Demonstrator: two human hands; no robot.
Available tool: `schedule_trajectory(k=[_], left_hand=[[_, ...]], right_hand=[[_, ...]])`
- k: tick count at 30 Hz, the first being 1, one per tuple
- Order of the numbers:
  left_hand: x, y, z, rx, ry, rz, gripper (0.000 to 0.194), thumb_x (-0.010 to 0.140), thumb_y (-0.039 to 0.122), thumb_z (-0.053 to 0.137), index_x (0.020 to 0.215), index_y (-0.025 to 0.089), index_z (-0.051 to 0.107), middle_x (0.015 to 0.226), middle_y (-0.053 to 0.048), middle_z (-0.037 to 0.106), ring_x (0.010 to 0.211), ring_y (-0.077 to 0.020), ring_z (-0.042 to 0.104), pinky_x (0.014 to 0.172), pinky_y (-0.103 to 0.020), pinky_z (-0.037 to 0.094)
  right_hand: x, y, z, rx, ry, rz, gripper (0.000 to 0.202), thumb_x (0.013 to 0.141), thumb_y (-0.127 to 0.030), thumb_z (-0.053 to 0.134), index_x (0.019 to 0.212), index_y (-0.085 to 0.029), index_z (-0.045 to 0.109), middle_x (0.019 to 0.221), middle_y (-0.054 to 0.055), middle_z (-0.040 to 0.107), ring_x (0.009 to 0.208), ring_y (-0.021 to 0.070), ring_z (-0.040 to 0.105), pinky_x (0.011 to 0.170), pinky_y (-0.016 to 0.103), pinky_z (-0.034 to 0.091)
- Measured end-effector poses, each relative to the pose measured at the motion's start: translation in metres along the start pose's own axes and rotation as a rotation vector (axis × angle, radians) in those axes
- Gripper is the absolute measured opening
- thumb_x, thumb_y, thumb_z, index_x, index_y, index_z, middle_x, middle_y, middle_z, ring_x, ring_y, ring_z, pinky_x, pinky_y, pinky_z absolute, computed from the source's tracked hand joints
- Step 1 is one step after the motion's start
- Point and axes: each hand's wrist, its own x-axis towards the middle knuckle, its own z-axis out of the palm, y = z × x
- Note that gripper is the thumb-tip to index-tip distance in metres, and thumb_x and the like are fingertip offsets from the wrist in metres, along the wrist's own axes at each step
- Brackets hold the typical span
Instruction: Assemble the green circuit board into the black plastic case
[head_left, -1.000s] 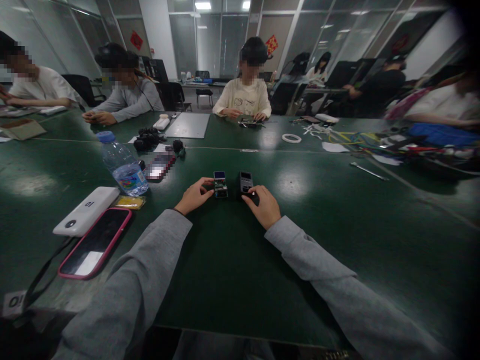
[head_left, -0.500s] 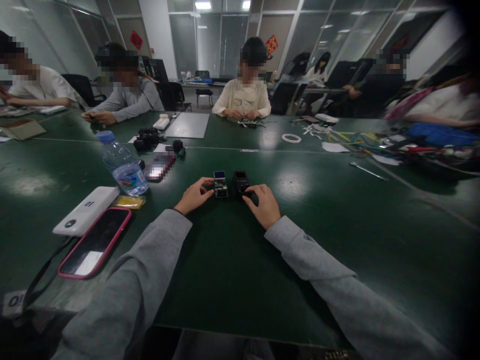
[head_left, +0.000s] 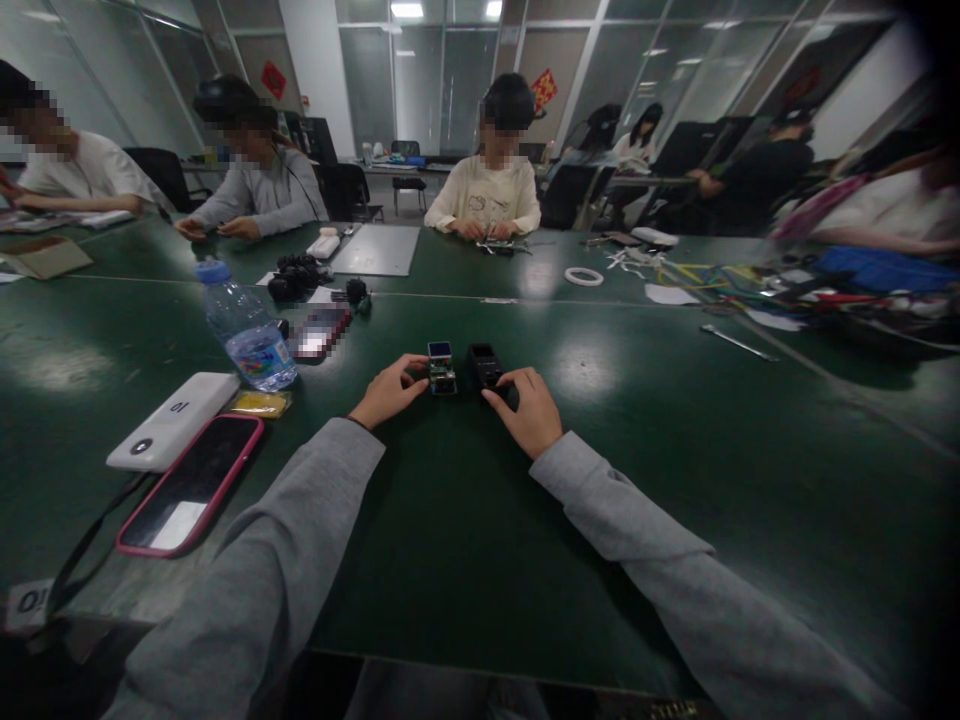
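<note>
My left hand (head_left: 388,393) is at the left edge of a small circuit board (head_left: 442,370), its thumb and fingertips closed on that side. The board has a small screen at its far end and bare components below. To its right is a black handheld device casing (head_left: 484,362) with a window at the top, slightly tilted. Thumb and fingers of my right hand (head_left: 531,410) pinch the casing's near right corner, hiding part of it. A narrow gap separates board and casing.
On the left are a water bottle (head_left: 251,345), a white power bank (head_left: 174,422), a yellow packet (head_left: 260,404) and a pink-cased phone (head_left: 193,485). Farther right lie a wrench (head_left: 739,343), a tape roll (head_left: 583,276) and tangled cables (head_left: 750,285). Several people sit around the green table (head_left: 480,560).
The black casing has shifted and turned slightly, with my right fingers moving a little at its near corner. My left hand and the circuit board have hardly moved.
</note>
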Motion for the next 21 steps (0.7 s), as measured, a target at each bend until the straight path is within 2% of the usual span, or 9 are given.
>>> schedule_trajectory(k=[5,9,15,21], left_hand=[[-0.0006,0.0018,-0.0002,-0.001,-0.001,0.0,0.043,0.082,0.03,0.059,0.123,0.025,0.05,0.118,-0.006,0.061,0.081,-0.0142,0.062,0.079,-0.036,0.051],[-0.0011,0.0013,0.0005,-0.008,-0.003,0.0,0.043,0.082,0.03,0.059,0.123,0.026,0.049,0.118,-0.006,0.061,0.08,-0.0138,0.062,0.08,-0.036,0.051],[-0.0003,0.0013,-0.0003,-0.015,-0.011,-0.008,0.043,0.082,0.031,0.059,0.123,0.025,0.049,0.118,-0.006,0.061,0.08,-0.0141,0.062,0.079,-0.036,0.051],[-0.0001,0.0004,-0.0001,-0.012,-0.011,-0.007,0.043,0.082,0.031,0.059,0.124,0.026,0.049,0.118,-0.007,0.061,0.082,-0.0146,0.062,0.079,-0.037,0.051]], right_hand=[[0.0006,-0.0046,-0.0035,0.033,-0.006,0.019,0.034,0.083,-0.054,0.055,0.085,-0.02,0.052,0.09,0.007,0.056,0.085,0.0222,0.055,0.076,0.037,0.046],[0.0004,-0.0068,-0.0044,0.036,0.003,0.052,0.032,0.085,-0.05,0.053,0.091,-0.019,0.051,0.09,0.008,0.058,0.083,0.0218,0.056,0.073,0.035,0.046],[-0.0003,-0.0035,-0.0007,0.058,0.039,0.174,0.038,0.086,-0.053,0.048,0.101,-0.018,0.049,0.092,0.01,0.06,0.078,0.0222,0.058,0.068,0.036,0.047],[0.0003,-0.0028,-0.0009,0.049,0.047,0.204,0.04,0.088,-0.052,0.045,0.107,-0.016,0.048,0.098,0.014,0.061,0.084,0.0255,0.06,0.072,0.04,0.048]])
